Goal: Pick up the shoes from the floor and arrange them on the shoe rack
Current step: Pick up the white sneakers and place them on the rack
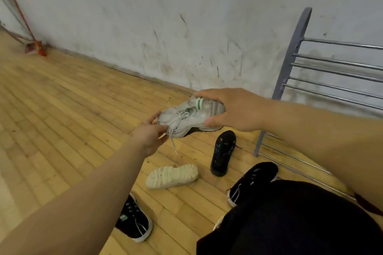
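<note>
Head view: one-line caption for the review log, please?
Both hands, left hand and right hand, hold a white sneaker above the floor near the shoe rack.

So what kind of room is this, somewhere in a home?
Probably an entry or storage corner indoors, though I can't be sure. A metal shoe rack stands against a scuffed white wall, and loose shoes lie on the wooden floor.

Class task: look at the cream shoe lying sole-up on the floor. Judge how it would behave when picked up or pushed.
The cream shoe has a thick, lugged sole, so it probably feels stiff underfoot and gives a firm grip. Lying sole-up on the wooden floor, it would likely slide or rock on its upper rather than roll. It looks like chunky foam, so perhaps light for its size.
</note>
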A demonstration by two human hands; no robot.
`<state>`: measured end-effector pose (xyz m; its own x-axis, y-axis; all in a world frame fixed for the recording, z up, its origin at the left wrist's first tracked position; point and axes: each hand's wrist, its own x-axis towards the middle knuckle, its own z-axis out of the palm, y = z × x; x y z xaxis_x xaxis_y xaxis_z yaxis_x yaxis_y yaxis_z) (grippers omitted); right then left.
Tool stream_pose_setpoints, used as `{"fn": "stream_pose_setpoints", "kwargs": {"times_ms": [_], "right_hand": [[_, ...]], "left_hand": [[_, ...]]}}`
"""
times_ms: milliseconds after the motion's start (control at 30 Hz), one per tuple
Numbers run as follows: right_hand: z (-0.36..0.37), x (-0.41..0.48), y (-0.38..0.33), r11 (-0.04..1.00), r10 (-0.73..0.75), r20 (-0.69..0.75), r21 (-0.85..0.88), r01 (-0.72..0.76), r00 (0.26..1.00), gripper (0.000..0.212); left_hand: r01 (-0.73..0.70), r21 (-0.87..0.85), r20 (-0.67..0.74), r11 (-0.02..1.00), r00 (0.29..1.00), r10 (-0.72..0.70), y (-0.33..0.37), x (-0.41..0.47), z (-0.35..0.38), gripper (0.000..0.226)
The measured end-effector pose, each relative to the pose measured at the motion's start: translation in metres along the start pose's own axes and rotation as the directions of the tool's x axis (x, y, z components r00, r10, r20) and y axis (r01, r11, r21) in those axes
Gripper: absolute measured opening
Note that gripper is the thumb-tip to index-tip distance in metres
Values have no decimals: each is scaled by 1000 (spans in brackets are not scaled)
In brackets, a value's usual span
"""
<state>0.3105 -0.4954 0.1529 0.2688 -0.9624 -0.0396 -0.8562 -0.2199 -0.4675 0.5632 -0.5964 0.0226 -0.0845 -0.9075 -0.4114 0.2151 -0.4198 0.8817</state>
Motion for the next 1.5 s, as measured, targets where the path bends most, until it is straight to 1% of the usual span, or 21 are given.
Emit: {"fn": "stream_pose_setpoints", "kwargs": {"times_ms": [100,200,267,333,433,567,667,767,800,867,933,1000,1100,1133,1200,1333,1400,1500], "right_hand": [[12,27,-6,999,10,104,-38,-7,995,91],[42,37,4,999,44,142,-35,-39,989,98],[70,32,23,992,108,142,45,-115,984,98],[92,26,43,980,157,191,90,-176,969,96],[104,29,62,975,202,250,37,-218,947,96],[111,45,63,970,206,321,58,-237,924,96],[114,63,63,974,204,309,35,-226,929,98],[108,91,64,963,226,269,82,-256,936,93],[106,100,67,960,231,248,103,-262,941,91],[108,118,81,953,246,191,129,-273,950,86],[117,125,102,925,314,122,185,-332,942,81],[136,124,129,878,408,41,256,-404,912,73],[173,126,170,807,529,-51,340,-483,847,66],[182,129,181,789,555,-52,347,-506,830,66],[196,136,200,775,580,-25,326,-542,814,70],[212,148,226,757,605,24,291,-585,796,74],[219,153,231,755,612,21,283,-592,790,73],[225,156,233,759,614,-2,276,-590,789,70]], "left_hand": [[59,-45,-12,997,998,-60,-28,16,-15,65],[120,-54,-27,991,992,-121,-56,32,-24,66],[154,-26,-52,988,986,-155,-72,39,-29,65],[177,22,-61,984,983,-176,-87,44,-35,65],[228,39,-30,973,974,-227,-106,49,-41,68],[235,26,-43,972,971,-234,-117,55,-44,72],[233,6,-79,973,970,-231,-117,64,-50,73],[226,30,-101,974,970,-222,-112,82,-54,71],[219,78,-96,973,973,-212,-110,90,-54,71],[187,256,-91,948,981,-169,-105,111,-50,73],[142,452,-106,880,989,-105,-100,137,-45,75],[103,595,-104,797,993,-51,-100,167,-40,77],[91,696,-105,712,994,-24,-105,218,-32,79],[104,694,-116,712,993,-32,-108,235,-30,81],[146,641,-141,753,987,-71,-116,266,-29,85],[329,412,-228,850,940,-253,-137,310,-35,88],[356,298,-242,886,926,-291,-143,325,-38,86],[352,150,-229,924,922,-313,-145,342,-40,81]]}}
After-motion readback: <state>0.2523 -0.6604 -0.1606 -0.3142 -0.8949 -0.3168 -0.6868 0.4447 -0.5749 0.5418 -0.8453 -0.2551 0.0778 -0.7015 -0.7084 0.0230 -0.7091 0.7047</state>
